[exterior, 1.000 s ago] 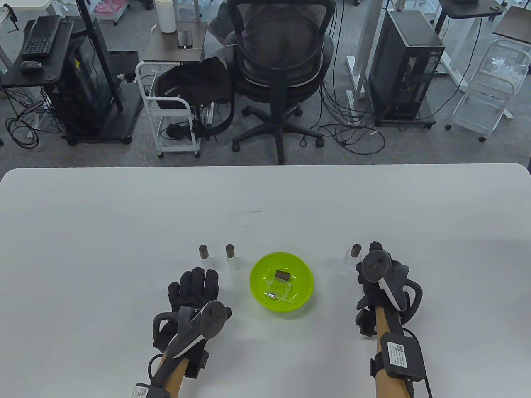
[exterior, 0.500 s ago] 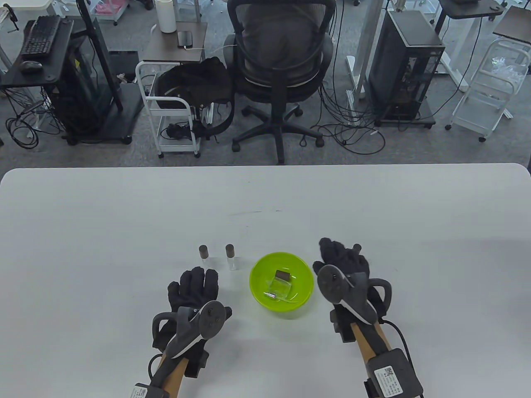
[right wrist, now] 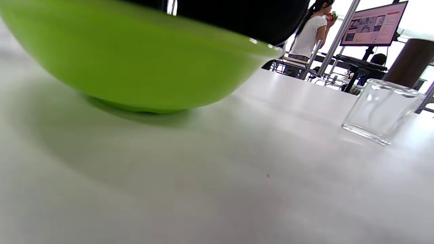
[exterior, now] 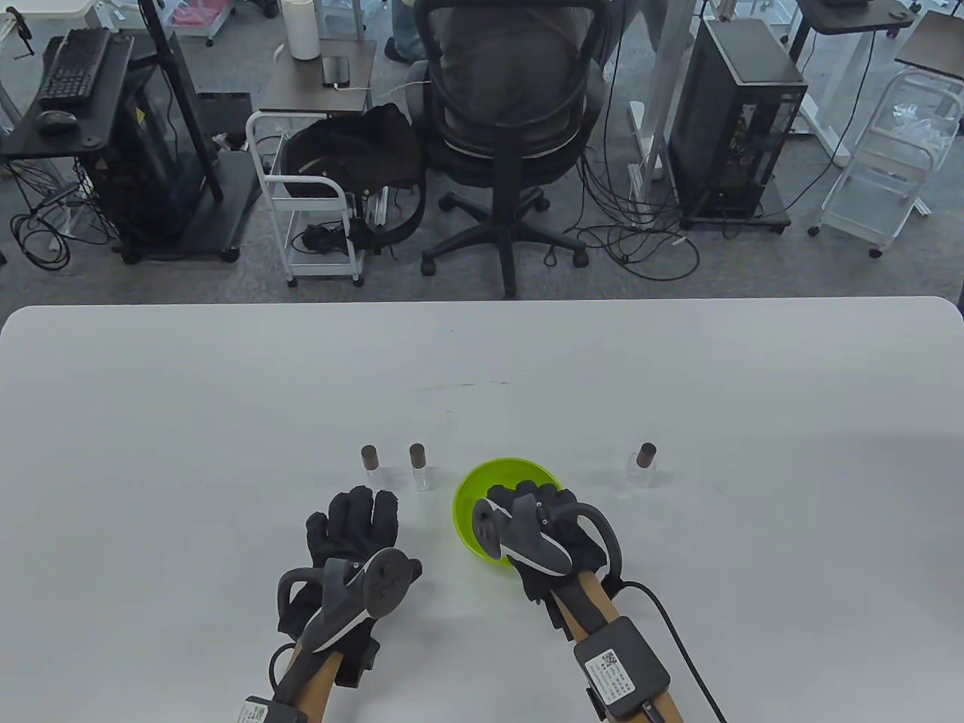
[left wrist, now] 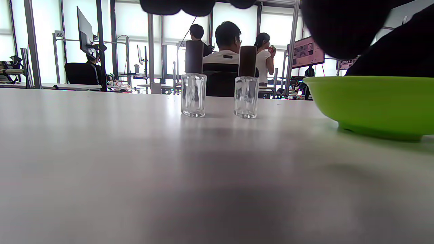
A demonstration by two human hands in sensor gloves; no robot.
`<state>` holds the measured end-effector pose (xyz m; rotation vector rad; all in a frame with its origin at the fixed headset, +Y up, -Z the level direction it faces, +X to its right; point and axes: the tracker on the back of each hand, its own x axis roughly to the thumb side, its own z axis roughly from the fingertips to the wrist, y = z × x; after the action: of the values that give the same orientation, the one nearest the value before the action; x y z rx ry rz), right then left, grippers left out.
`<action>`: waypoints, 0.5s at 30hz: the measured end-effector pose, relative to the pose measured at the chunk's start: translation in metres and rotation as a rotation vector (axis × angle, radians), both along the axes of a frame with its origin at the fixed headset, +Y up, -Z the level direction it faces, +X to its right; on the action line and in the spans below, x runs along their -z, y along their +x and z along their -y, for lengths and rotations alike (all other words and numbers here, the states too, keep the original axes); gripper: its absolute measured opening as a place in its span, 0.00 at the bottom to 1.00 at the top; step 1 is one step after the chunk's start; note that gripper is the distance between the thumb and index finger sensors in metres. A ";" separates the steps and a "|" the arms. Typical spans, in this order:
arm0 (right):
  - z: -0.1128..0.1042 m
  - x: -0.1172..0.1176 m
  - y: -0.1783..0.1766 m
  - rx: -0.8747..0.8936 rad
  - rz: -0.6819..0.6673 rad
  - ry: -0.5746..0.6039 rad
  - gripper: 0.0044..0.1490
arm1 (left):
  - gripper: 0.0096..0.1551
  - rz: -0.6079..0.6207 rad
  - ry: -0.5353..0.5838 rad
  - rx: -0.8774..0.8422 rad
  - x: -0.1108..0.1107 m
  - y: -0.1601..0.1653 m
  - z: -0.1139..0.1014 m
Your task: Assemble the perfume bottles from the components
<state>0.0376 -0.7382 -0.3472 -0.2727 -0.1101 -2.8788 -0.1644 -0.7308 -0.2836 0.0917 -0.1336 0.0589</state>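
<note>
Two capped glass perfume bottles (exterior: 369, 465) (exterior: 419, 468) stand side by side left of the green bowl (exterior: 465, 493); the left wrist view shows them upright (left wrist: 193, 91) (left wrist: 246, 93). A third capped bottle (exterior: 645, 465) stands alone to the right, also visible as a bottle (right wrist: 383, 112) in the right wrist view. My left hand (exterior: 360, 512) lies flat on the table just below the pair, holding nothing. My right hand (exterior: 531, 503) reaches down into the bowl and hides the loose parts in it. I cannot see whether its fingers grip anything.
The white table (exterior: 226, 392) spreads wide around the bowl. Beyond its far edge stand an office chair (exterior: 512, 113) with a seated person, a white cart (exterior: 316, 218) and computer towers. The bowl's wall (right wrist: 129, 61) fills much of the right wrist view.
My right hand left the lone bottle on the right, swept left and dipped into the green bowl. That bottle now stands uncovered. The left hand stayed put.
</note>
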 end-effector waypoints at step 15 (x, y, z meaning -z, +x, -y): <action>-0.001 0.001 -0.012 -0.015 0.010 -0.070 0.35 | 0.59 -0.006 -0.007 0.007 -0.001 0.001 0.001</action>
<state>0.0254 -0.7376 -0.3478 -0.2696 -0.2146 -2.8653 -0.1637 -0.7315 -0.2827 0.0846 -0.1273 0.0521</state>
